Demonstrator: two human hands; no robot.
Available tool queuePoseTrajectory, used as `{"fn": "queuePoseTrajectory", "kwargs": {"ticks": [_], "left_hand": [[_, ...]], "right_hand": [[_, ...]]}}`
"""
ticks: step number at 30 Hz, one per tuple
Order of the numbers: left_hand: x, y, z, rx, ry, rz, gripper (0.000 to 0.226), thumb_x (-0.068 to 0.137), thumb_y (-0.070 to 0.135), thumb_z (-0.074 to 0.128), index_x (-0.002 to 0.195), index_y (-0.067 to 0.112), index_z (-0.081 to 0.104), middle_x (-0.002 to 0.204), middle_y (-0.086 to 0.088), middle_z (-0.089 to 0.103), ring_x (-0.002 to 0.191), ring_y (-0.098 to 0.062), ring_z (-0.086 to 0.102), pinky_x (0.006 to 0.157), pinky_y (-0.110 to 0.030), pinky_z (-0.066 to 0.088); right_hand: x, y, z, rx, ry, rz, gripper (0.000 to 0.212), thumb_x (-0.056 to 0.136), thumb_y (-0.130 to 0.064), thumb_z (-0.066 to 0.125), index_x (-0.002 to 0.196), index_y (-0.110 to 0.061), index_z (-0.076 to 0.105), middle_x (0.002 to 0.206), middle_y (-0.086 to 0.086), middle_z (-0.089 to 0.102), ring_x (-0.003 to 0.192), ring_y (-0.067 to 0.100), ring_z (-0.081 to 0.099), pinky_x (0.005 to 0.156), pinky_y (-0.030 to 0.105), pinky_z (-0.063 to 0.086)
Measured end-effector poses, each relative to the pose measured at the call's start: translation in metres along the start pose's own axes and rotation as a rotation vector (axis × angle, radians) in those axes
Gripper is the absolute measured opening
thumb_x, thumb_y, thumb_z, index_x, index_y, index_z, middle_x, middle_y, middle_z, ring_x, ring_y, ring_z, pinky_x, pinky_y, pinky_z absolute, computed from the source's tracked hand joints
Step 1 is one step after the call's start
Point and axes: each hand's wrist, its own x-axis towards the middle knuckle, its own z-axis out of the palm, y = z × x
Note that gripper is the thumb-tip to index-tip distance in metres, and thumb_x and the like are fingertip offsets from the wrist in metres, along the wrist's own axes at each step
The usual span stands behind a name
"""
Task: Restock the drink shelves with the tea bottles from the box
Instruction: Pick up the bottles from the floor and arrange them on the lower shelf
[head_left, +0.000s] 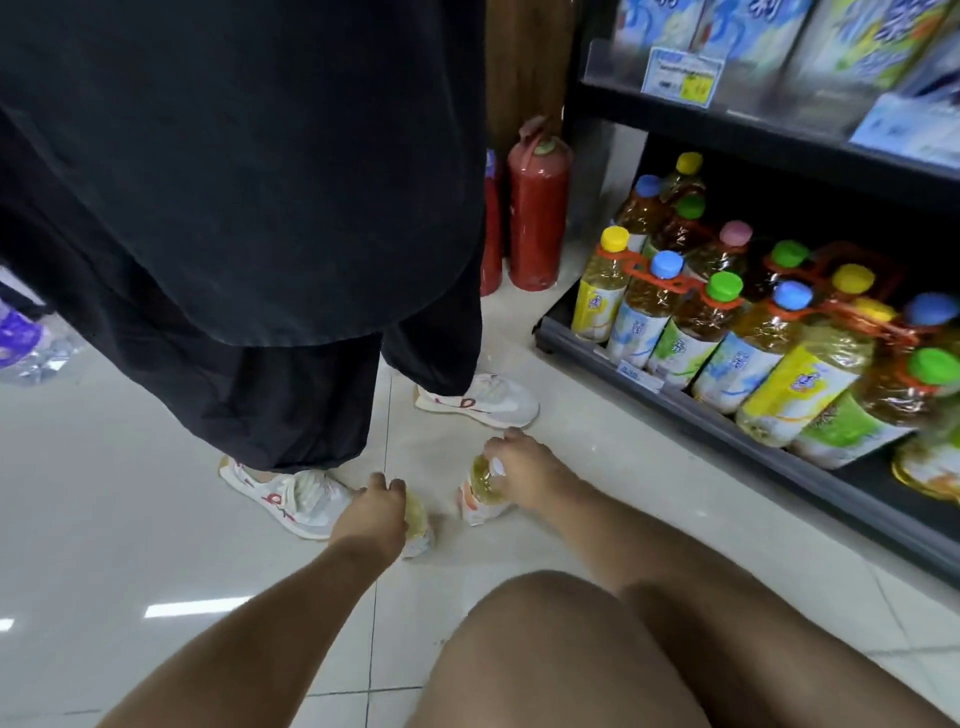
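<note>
Grip check: left hand (371, 512) and right hand (519, 467) each hold a small tea bottle down at the floor (130, 493).
Left hand's fingers are curled over the top of the left bottle (418, 522), hiding the cap; only amber tea and a pale label show below the palm. Right hand's fingers are closed round the neck of the right bottle (483, 491), with a white cap showing at the thumb. The bottles are near each other but apart, bases at the tile; cannot tell if they rest on it or are lifted. A standing person's sneaker (291, 496) is just beside the left hand. The shelf (675, 410) to the right has its bottom tier packed with big bottles (644, 317) with coloured caps. A red extinguisher (537, 213) stands at the shelf's end.
</note>
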Motion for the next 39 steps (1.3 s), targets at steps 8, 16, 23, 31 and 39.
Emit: {"fn": "queuePoseTrajectory", "kwargs": {"ticks": [8,16,23,31,39], "left_hand": [[-0.031,0.106,-0.027,0.066,0.039,0.198,0.038,0.091,0.015,0.058,0.127,0.013,0.048,0.125,-0.008,0.042,0.114,-0.028,0.053,0.09,-0.038,0.051],[-0.085,0.278,-0.08,0.105,0.095,0.545,0.034,0.089,0.02,0.058,0.122,0.014,0.052,0.127,-0.01,0.044,0.115,-0.031,0.055,0.092,-0.04,0.05],[-0.143,0.425,-0.139,0.151,0.203,0.826,0.037,0.092,0.024,0.064,0.124,0.011,0.053,0.126,-0.011,0.045,0.114,-0.033,0.056,0.089,-0.04,0.049],[-0.136,0.547,-0.163,0.208,0.246,0.991,0.029,0.091,0.019,0.065,0.118,0.012,0.058,0.117,-0.01,0.048,0.104,-0.032,0.059,0.085,-0.043,0.054],[-0.096,0.608,-0.149,0.287,0.243,1.038,0.025,0.089,0.011,0.063,0.114,0.011,0.061,0.117,-0.011,0.048,0.1,-0.031,0.059,0.085,-0.044,0.055]], "right_hand": [[-0.115,0.085,-0.072,-0.095,0.007,0.174,0.03,0.088,-0.026,0.059,0.116,-0.015,0.06,0.109,0.01,0.046,0.097,0.034,0.06,0.081,0.038,0.053],[-0.283,0.185,-0.147,-0.034,0.226,0.423,0.026,0.089,-0.021,0.058,0.114,-0.013,0.063,0.114,0.011,0.052,0.103,0.032,0.058,0.085,0.039,0.051],[-0.388,0.248,-0.196,0.062,0.396,0.635,0.04,0.091,-0.026,0.061,0.131,-0.018,0.056,0.127,0.009,0.051,0.107,0.029,0.058,0.086,0.036,0.051],[-0.407,0.314,-0.221,0.075,0.501,0.683,0.04,0.093,-0.021,0.061,0.132,-0.022,0.057,0.131,0.01,0.048,0.112,0.03,0.056,0.096,0.04,0.049],[-0.374,0.367,-0.216,0.085,0.451,0.727,0.039,0.093,-0.018,0.058,0.131,-0.024,0.057,0.134,0.01,0.045,0.107,0.033,0.059,0.093,0.039,0.051]]}}
